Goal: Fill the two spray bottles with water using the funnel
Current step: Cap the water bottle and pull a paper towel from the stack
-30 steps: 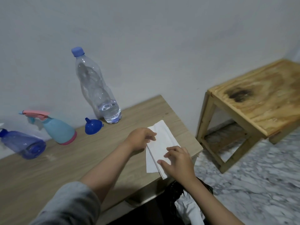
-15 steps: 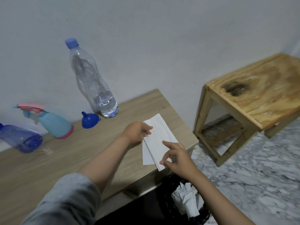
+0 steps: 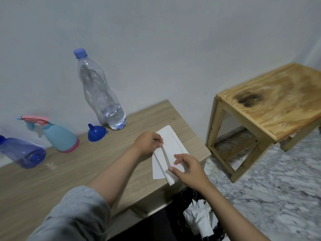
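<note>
We look from head height, forward and down, close over the table (image 3: 52, 180) at its right end. Our wide view also takes in the wall (image 3: 173, 49), the stool (image 3: 271, 112) and the floor (image 3: 278, 188).

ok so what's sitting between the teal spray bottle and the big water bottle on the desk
The blue funnel lies there on its side, between the teal spray bottle and the water bottle, close to the water bottle's base. The head view shows it.

Two spray bottles: one light blue (image 3: 60, 137), one dark blue (image 3: 20, 153), at left of frame. One water bottle (image 3: 100, 94). One funnel (image 3: 96, 134). One folded white paper (image 3: 167, 153). Two hands: left (image 3: 147, 143), right (image 3: 189, 168). Two wooden tables: one (image 3: 52, 174) lower left, one (image 3: 271, 105) right.
</note>
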